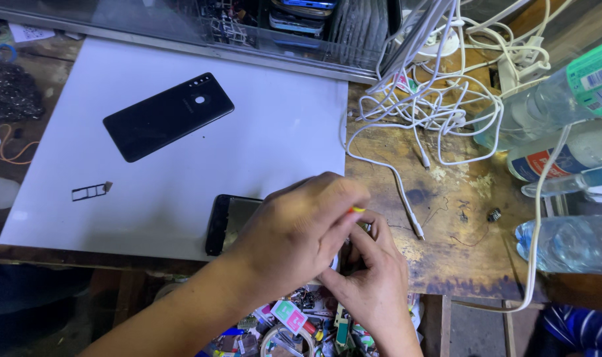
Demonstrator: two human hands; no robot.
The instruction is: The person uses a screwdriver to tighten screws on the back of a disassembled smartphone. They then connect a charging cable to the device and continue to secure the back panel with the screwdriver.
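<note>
Scene: wooden bench (pixel 460 258) with a white mat (pixel 182 165) across its left part, seen from above.
Phone body: black phone (pixel 231 221) lies at the mat's near edge, about 6 o'clock in the view; only its left end shows, the rest is under the hands.
Back cover: already off; the black back cover (pixel 167 116) lies loose on the mat at about 10 o'clock from the phone, well apart, camera holes up.
Card tray: already out; the small tray (pixel 90 192) lies on the mat at 9 o'clock from the phone.
Left hand: left hand (pixel 298 231) curls over the phone, fingers closed on a thin tool whose yellow tip (pixel 358 209) just shows at the fingertips.
Right hand: right hand (pixel 374 277) sits just at 4 o'clock from the left one, fingers bent in against the phone's hidden end; whether it pinches anything cannot be told.
Progress (judgement): opening stage done; work inside the body is in hand. Nothing shows reassembly begun.
Surroundings: tangle of white cables (pixel 433 99) at 1 o'clock; clear plastic bottles (pixel 565 244) at 3 o'clock; open drawer of small parts (pixel 294 324) below the bench edge.
</note>
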